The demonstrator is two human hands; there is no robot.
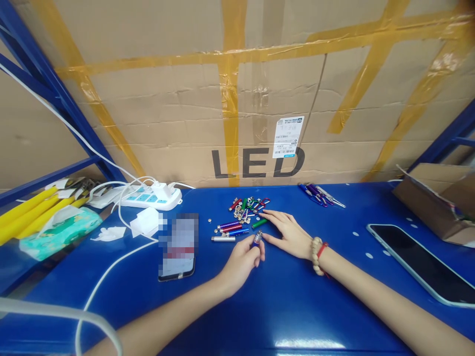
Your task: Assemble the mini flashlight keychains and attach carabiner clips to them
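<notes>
My left hand (pixel 243 261) is closed in a pinch round a small blue-and-silver flashlight (pixel 257 239), held just above the blue table (pixel 282 306). My right hand (pixel 287 230), with a bead bracelet at the wrist, lies flat on the table with fingers stretched out. Its fingertips touch the edge of a pile of small coloured keychain flashlights and clips (pixel 247 207). A green tube (pixel 259 223) lies just under those fingers. Purple, red, blue and silver tubes (pixel 230 229) lie in a loose row to the left of the pile.
A phone (pixel 178 247) lies screen-up left of my hands, a larger dark phone (pixel 423 264) at the right. A white power strip (pixel 152 197) with cables, tissues (pixel 59 232) and yellow tubes (pixel 33 210) sit at far left. Finished flashlights (pixel 319 194) lie behind; a cardboard box (pixel 438 202) stands right.
</notes>
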